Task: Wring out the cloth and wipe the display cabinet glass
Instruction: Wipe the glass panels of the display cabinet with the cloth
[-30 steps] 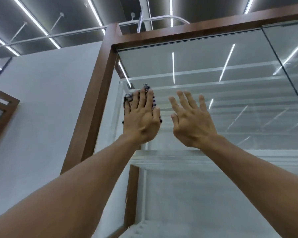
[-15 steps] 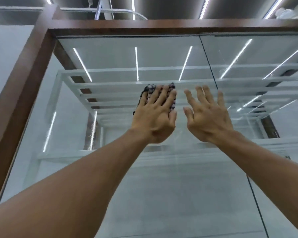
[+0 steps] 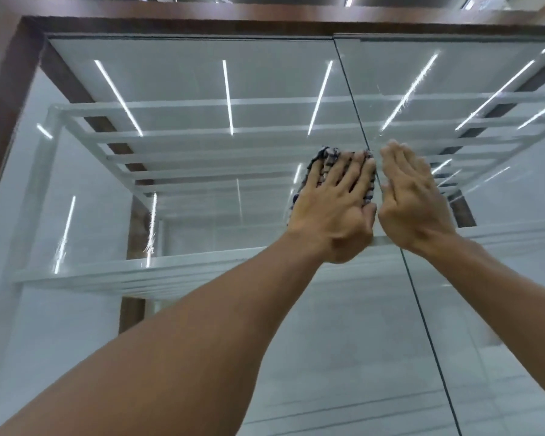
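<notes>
dark blue and white checked fabric, the cloth [image 3: 323,161] lies flat on the display cabinet glass [image 3: 186,335], just left of the seam [image 3: 419,309] where two panes meet, its right edge reaching that seam. our left hand [image 3: 337,212] covers most of it, fingers straight and fanned, pressing it to the pane rather than curling round it. only its top and side edges show past the fingertips. our right hand [image 3: 412,202] sits just right of the seam, fingers straight and close together, holding nothing. whether it touches the glass we cannot tell.

we judge the cloth soft, light and limp. on a smooth upright pane it will follow the palm only while pressed, and would likely slide or drop if the pressure eased. the best hold looks like a flat palm over its middle with fingers reaching its edges, so the corners do not fold under. pinching one corner would bunch it. the glass is hard, slick and breakable, so we would keep the push even, and lighter at the seam, where a pane edge may snag the weave.

the cabinet is the container here, topped by a dark brown wooden frame [image 3: 265,23] above the seam. inside, left of the seam, we see white slatted shelves [image 3: 202,133] and a pale shelf [image 3: 139,265] lower down. whether anything stands on them this low angle does not tell us.
</notes>
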`<state>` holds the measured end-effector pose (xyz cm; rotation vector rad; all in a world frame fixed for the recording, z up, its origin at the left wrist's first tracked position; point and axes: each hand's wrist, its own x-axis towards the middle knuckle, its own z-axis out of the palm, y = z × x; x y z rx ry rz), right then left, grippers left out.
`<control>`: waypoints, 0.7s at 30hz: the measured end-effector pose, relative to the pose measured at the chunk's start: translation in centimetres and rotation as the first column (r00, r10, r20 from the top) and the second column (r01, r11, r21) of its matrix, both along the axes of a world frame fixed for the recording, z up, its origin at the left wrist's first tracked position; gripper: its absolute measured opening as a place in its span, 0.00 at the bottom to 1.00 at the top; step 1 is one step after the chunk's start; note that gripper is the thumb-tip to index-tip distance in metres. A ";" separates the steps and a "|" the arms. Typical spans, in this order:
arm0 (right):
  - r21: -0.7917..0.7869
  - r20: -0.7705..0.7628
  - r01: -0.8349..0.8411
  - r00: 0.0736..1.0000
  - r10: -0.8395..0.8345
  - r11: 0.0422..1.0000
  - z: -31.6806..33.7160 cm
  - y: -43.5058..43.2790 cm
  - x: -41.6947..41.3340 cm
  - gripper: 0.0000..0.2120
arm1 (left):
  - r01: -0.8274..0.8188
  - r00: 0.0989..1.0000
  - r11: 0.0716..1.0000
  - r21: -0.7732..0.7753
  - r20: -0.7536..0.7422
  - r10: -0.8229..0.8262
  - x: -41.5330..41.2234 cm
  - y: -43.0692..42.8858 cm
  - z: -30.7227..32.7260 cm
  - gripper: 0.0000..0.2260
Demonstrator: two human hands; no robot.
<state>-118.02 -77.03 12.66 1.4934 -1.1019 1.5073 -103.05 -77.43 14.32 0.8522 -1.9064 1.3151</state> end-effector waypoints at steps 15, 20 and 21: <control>0.016 -0.303 0.081 0.950 -0.072 0.997 0.5 0.3 22.0 0.38 | -0.067 0.941 0.998 -0.020 -0.333 0.057 22.2 1.4 -1.6 0.30; -0.001 -0.398 0.084 0.914 -0.078 0.996 -0.6 0.1 27.6 0.33 | -0.080 0.902 0.997 -0.022 -0.426 0.063 28.8 1.9 -2.0 0.32; -0.005 -0.390 0.081 0.918 -0.076 0.997 -0.8 0.0 28.1 0.32 | -0.077 0.897 0.997 -0.020 -0.437 0.060 29.8 2.0 -1.9 0.32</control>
